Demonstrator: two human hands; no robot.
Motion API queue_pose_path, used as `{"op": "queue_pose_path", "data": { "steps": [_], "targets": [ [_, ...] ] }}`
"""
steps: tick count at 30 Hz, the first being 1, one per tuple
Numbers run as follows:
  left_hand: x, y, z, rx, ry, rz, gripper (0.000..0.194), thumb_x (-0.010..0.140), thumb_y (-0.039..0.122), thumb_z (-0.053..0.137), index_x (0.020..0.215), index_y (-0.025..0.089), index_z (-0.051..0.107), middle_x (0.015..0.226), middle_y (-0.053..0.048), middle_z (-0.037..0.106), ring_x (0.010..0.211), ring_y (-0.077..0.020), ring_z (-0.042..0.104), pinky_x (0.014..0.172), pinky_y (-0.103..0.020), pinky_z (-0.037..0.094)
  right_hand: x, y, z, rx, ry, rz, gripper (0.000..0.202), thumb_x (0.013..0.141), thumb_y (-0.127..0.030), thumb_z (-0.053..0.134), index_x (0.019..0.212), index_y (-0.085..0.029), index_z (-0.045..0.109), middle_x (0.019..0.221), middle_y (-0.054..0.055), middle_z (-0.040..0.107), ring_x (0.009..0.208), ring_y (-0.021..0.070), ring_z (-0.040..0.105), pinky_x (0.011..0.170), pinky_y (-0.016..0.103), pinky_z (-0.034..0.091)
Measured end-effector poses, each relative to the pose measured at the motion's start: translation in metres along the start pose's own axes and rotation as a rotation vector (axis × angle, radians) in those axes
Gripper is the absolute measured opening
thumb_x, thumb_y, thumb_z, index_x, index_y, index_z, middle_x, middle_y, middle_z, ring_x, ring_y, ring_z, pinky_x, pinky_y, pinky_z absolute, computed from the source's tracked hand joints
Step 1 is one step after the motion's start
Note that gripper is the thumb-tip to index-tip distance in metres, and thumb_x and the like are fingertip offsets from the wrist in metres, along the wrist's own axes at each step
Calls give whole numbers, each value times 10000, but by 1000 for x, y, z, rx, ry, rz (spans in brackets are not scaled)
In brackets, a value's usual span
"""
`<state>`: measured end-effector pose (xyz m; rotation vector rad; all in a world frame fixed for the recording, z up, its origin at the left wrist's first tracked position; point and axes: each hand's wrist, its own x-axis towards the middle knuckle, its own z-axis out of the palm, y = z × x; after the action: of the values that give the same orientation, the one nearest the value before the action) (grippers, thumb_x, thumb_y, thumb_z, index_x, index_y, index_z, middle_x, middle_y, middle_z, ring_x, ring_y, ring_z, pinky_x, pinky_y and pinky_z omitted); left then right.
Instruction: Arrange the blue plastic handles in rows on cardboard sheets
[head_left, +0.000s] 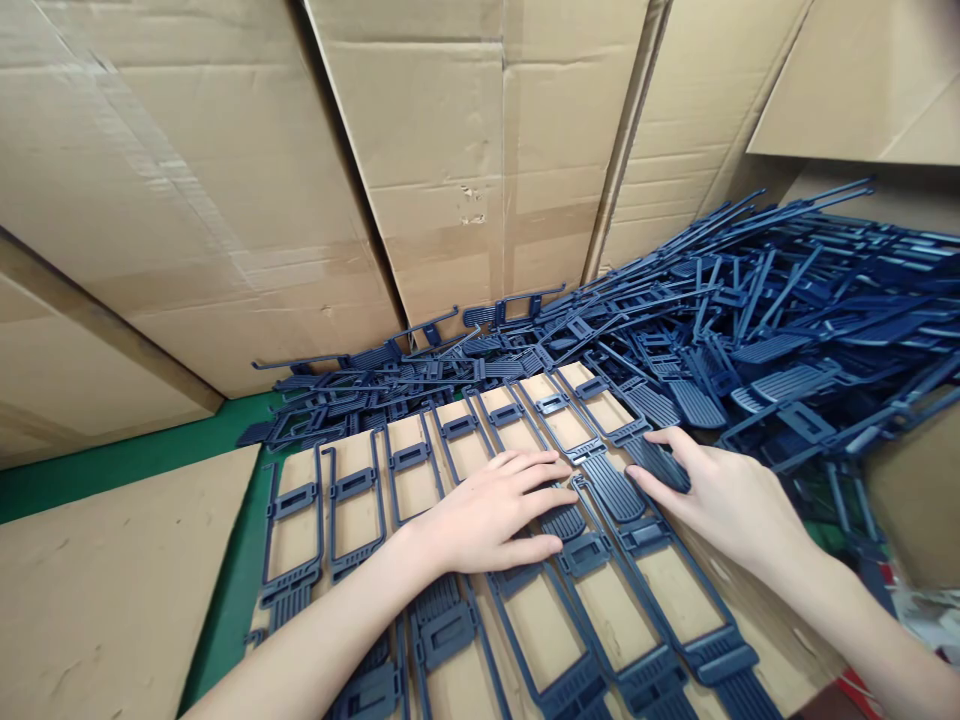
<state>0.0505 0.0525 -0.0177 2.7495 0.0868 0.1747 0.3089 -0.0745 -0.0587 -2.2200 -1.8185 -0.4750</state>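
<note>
Stretching a bare left forearm across the bottom edge, closest of all to the camera, slantwise over dark blue frames laid side by side in two rows. Touching, with the right hand, a ribbed pad at the lower end of the far row's last frame on the right; thumb along its left edge, fingertips by its upper end. Cannot tell whether gripping it firmly or only resting against it. Laying the left hand loosely open, palm down, farther left over the same row, with fingers spread above a second pad and partly covering it. Between the two hands, nearer the right thumb, a third pad, fully in sight. Below both hands, the near row, with upper ends lapping between the far row's pads. Under all of these, brown cardboard, bare along the right side. Just beyond, a tangled heap of similar frames, piled highest toward the right. Off to the left, a strip of green floor and a flat sheet. Behind everything, tall boxes standing close together.
</note>
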Motion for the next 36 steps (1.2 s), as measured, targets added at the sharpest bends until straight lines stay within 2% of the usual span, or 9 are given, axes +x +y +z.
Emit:
{"op": "queue_pose_path", "data": {
  "steps": [3,8,13,17,21,24,27,30,36],
  "targets": [
    [0,1,0,-4,0,1,438,949,416,488,1320,185,522,1453,-120,473,1405,-264,333,1170,-438,240,-1,0,1,39,-18,11,420,901,-545,481,1117,-201,590,702,35,709,557,247,669,483,308,436],
    [0,0,0,-22,17,-1,441,946,423,488,1328,204,518,1444,-119,483,1397,-268,350,1161,-451,259,3,0,-2,67,27,8,378,910,-481,488,1144,-203,590,971,71,713,645,228,679,523,312,457],
    [0,1,0,-5,-1,-3,447,950,425,480,1328,190,517,1452,-119,476,1408,-265,328,1168,-446,244,4,-3,-4,-24,0,16,357,909,-500,478,1094,-233,626,959,52,690,528,189,620,430,299,362],
    [0,1,-1,13,-17,-6,454,957,429,469,1334,180,511,1465,-113,460,1415,-255,312,1177,-430,224,4,-2,-8,3,-18,7,322,915,-490,485,1069,-259,649,958,31,687,669,208,655,479,298,400],
    [0,0,-1,6,-13,-5,447,957,435,466,1326,188,518,1468,-107,458,1412,-255,319,1174,-428,231,10,13,-18,71,119,49,291,925,-452,482,962,-234,671,917,34,706,732,209,641,606,320,456],
    [0,0,-1,6,-13,-11,449,955,436,473,1326,189,519,1466,-109,461,1408,-258,326,1171,-429,238,19,32,-20,-11,221,30,339,924,-457,478,944,-177,668,905,78,711,812,260,615,734,371,456],
    [0,0,-1,0,-8,-8,447,952,429,482,1320,180,524,1459,-116,467,1405,-262,331,1170,-430,240,25,48,-12,-162,174,25,454,894,-521,503,1066,-128,653,1017,134,690,885,314,601,722,409,432],
    [0,0,-1,-11,3,2,439,948,419,491,1317,184,525,1453,-115,475,1402,-266,337,1168,-437,243,25,55,-1,-240,154,16,477,886,-535,500,1110,-139,643,1096,149,658,898,316,608,689,418,416],
    [-1,0,0,-11,2,-1,442,953,429,476,1327,197,515,1456,-114,470,1405,-260,332,1164,-436,250,21,61,11,-193,347,-32,307,921,-410,503,994,-190,704,1117,101,668,924,300,609,656,388,421]
  ]
}}
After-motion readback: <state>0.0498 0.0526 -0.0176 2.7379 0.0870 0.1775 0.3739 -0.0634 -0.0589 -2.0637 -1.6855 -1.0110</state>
